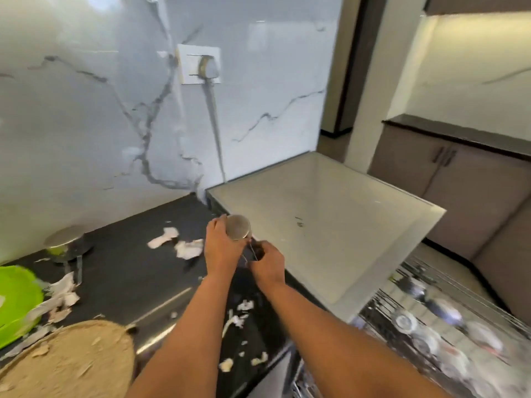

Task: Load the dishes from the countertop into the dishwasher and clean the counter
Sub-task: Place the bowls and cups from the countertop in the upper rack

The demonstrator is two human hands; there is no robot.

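Observation:
My left hand (pixel 221 248) grips a steel cup (pixel 238 231) above the dark countertop (pixel 129 271), its round bottom turned toward me. Just to its right my right hand (pixel 268 265) pinches thin metal cutlery (pixel 249 252), whose exact kind is blurred. At the lower right the open dishwasher rack (pixel 431 326) holds several steel dishes. A steel dish with a lid (pixel 67 239) stands at the back left of the counter. Scraps of peel and paper (pixel 186 247) lie scattered over the counter.
A green plate (pixel 17 300) sits at the left edge and a round woven mat (pixel 71 360) at the lower left. The white dishwasher top (pixel 330 214) stands right of the counter. A cord hangs from a wall socket (pixel 199 64) on the marble backsplash. Brown cabinets (pixel 459 179) are beyond.

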